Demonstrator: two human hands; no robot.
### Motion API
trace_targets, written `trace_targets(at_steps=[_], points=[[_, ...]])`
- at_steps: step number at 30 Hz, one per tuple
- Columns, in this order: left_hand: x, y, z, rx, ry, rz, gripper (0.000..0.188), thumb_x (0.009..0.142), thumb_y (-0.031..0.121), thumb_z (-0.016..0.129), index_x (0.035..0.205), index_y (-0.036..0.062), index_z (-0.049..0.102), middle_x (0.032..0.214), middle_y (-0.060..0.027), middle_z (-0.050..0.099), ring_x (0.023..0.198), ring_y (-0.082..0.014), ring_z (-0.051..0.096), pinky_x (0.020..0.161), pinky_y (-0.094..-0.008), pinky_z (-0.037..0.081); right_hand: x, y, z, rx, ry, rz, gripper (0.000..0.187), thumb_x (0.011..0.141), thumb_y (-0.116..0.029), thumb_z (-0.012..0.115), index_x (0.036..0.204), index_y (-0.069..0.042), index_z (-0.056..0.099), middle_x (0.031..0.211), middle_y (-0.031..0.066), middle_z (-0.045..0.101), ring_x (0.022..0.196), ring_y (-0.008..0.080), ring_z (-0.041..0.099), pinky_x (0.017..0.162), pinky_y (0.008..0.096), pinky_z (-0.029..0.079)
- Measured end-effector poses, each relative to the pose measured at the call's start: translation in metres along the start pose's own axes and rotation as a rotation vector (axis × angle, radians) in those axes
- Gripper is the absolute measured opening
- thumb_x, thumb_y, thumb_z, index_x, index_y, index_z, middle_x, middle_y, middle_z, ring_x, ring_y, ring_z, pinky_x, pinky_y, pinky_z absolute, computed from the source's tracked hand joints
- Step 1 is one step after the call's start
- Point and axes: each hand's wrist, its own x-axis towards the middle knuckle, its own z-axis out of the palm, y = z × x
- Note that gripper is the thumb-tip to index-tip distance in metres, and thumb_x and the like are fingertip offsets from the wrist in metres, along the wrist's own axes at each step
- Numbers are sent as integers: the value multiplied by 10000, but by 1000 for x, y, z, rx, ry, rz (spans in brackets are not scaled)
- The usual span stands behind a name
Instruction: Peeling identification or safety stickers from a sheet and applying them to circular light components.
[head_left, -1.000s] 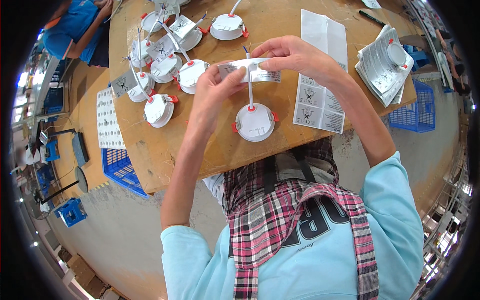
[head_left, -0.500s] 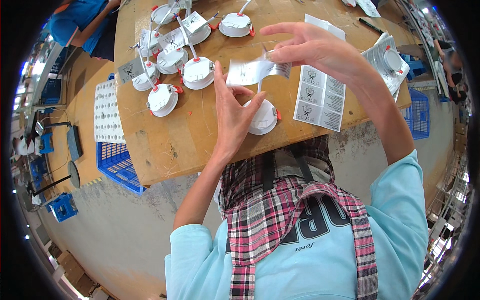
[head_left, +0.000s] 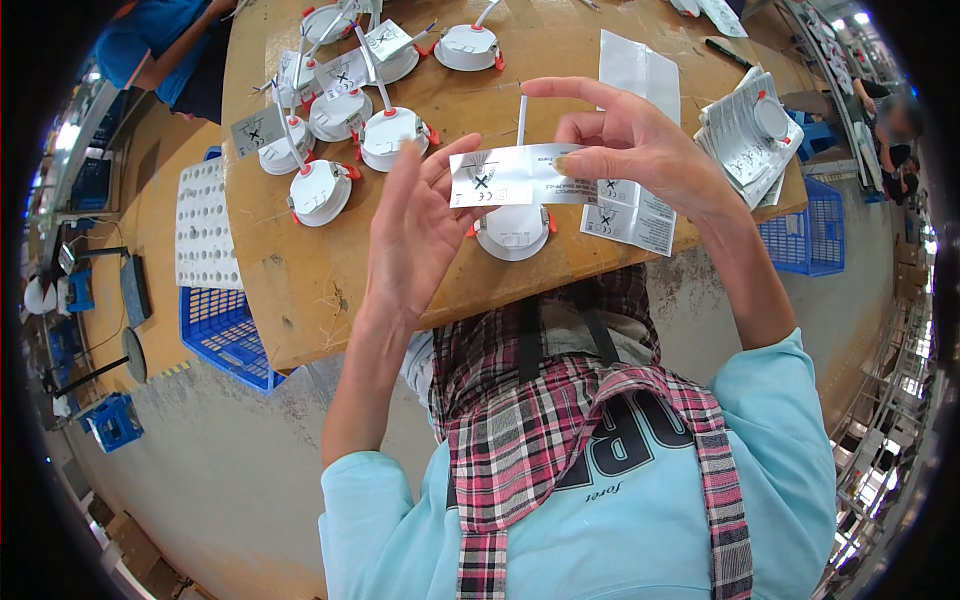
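A white round downlight (head_left: 513,240) with red clips lies on the table near its front edge, its white cable (head_left: 522,118) standing upright. My right hand (head_left: 640,150) pinches the right end of a silver printed label (head_left: 492,180) between thumb and fingers. The label stretches in front of the cable and hides its lower part; whether it touches the cable I cannot tell. My left hand (head_left: 408,225) is open beside the label's left end, palm turned toward it, fingers apart and partly blurred. To the right lies a sheet of similar labels (head_left: 655,220), partly behind my right hand.
Several more downlights (head_left: 322,195) with cables, some bearing labels, crowd the table's left side. At right sits a stack of printed sheets (head_left: 735,150) with a round white part on it. A black pen (head_left: 728,52) lies farther back. Blue crates (head_left: 225,335) stand beyond the table (head_left: 300,300).
The label has come down in front of the cable and now shows flat. My left hand has left the downlight and shifted left, opening. My right hand has moved lower.
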Motion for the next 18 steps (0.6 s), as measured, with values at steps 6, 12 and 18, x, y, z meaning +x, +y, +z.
trace_targets(at_steps=[6, 12, 18], points=[[24, 9, -3, 570, 75, -25, 184, 837, 121, 684, 967, 3, 630, 858, -36, 648, 819, -91, 605, 785, -239, 464, 5, 18, -1, -55, 63, 12, 591, 834, -140, 653, 1336, 29, 389, 805, 21, 585, 776, 85, 543, 714, 226, 418], [49, 15, 6, 949, 81, 62, 231, 826, 176, 702, 984, 21, 638, 843, -27, 658, 782, -66, 588, 719, -214, 441, 7, 41, -7, -74, 195, 22, 575, 824, -123, 642, 1343, -33, 412, 785, -6, 547, 735, 64, 505, 649, 212, 382], [64, 23, 2, 1067, 55, -12, 230, 823, 193, 705, 960, 19, 642, 799, -20, 661, 738, -52, 584, 686, -204, 433, 11, 48, -18, -60, 198, 12, 556, 830, -124, 648, 1319, 2, 414, 784, 7, 569, 749, 78, 523, 682, 227, 405]])
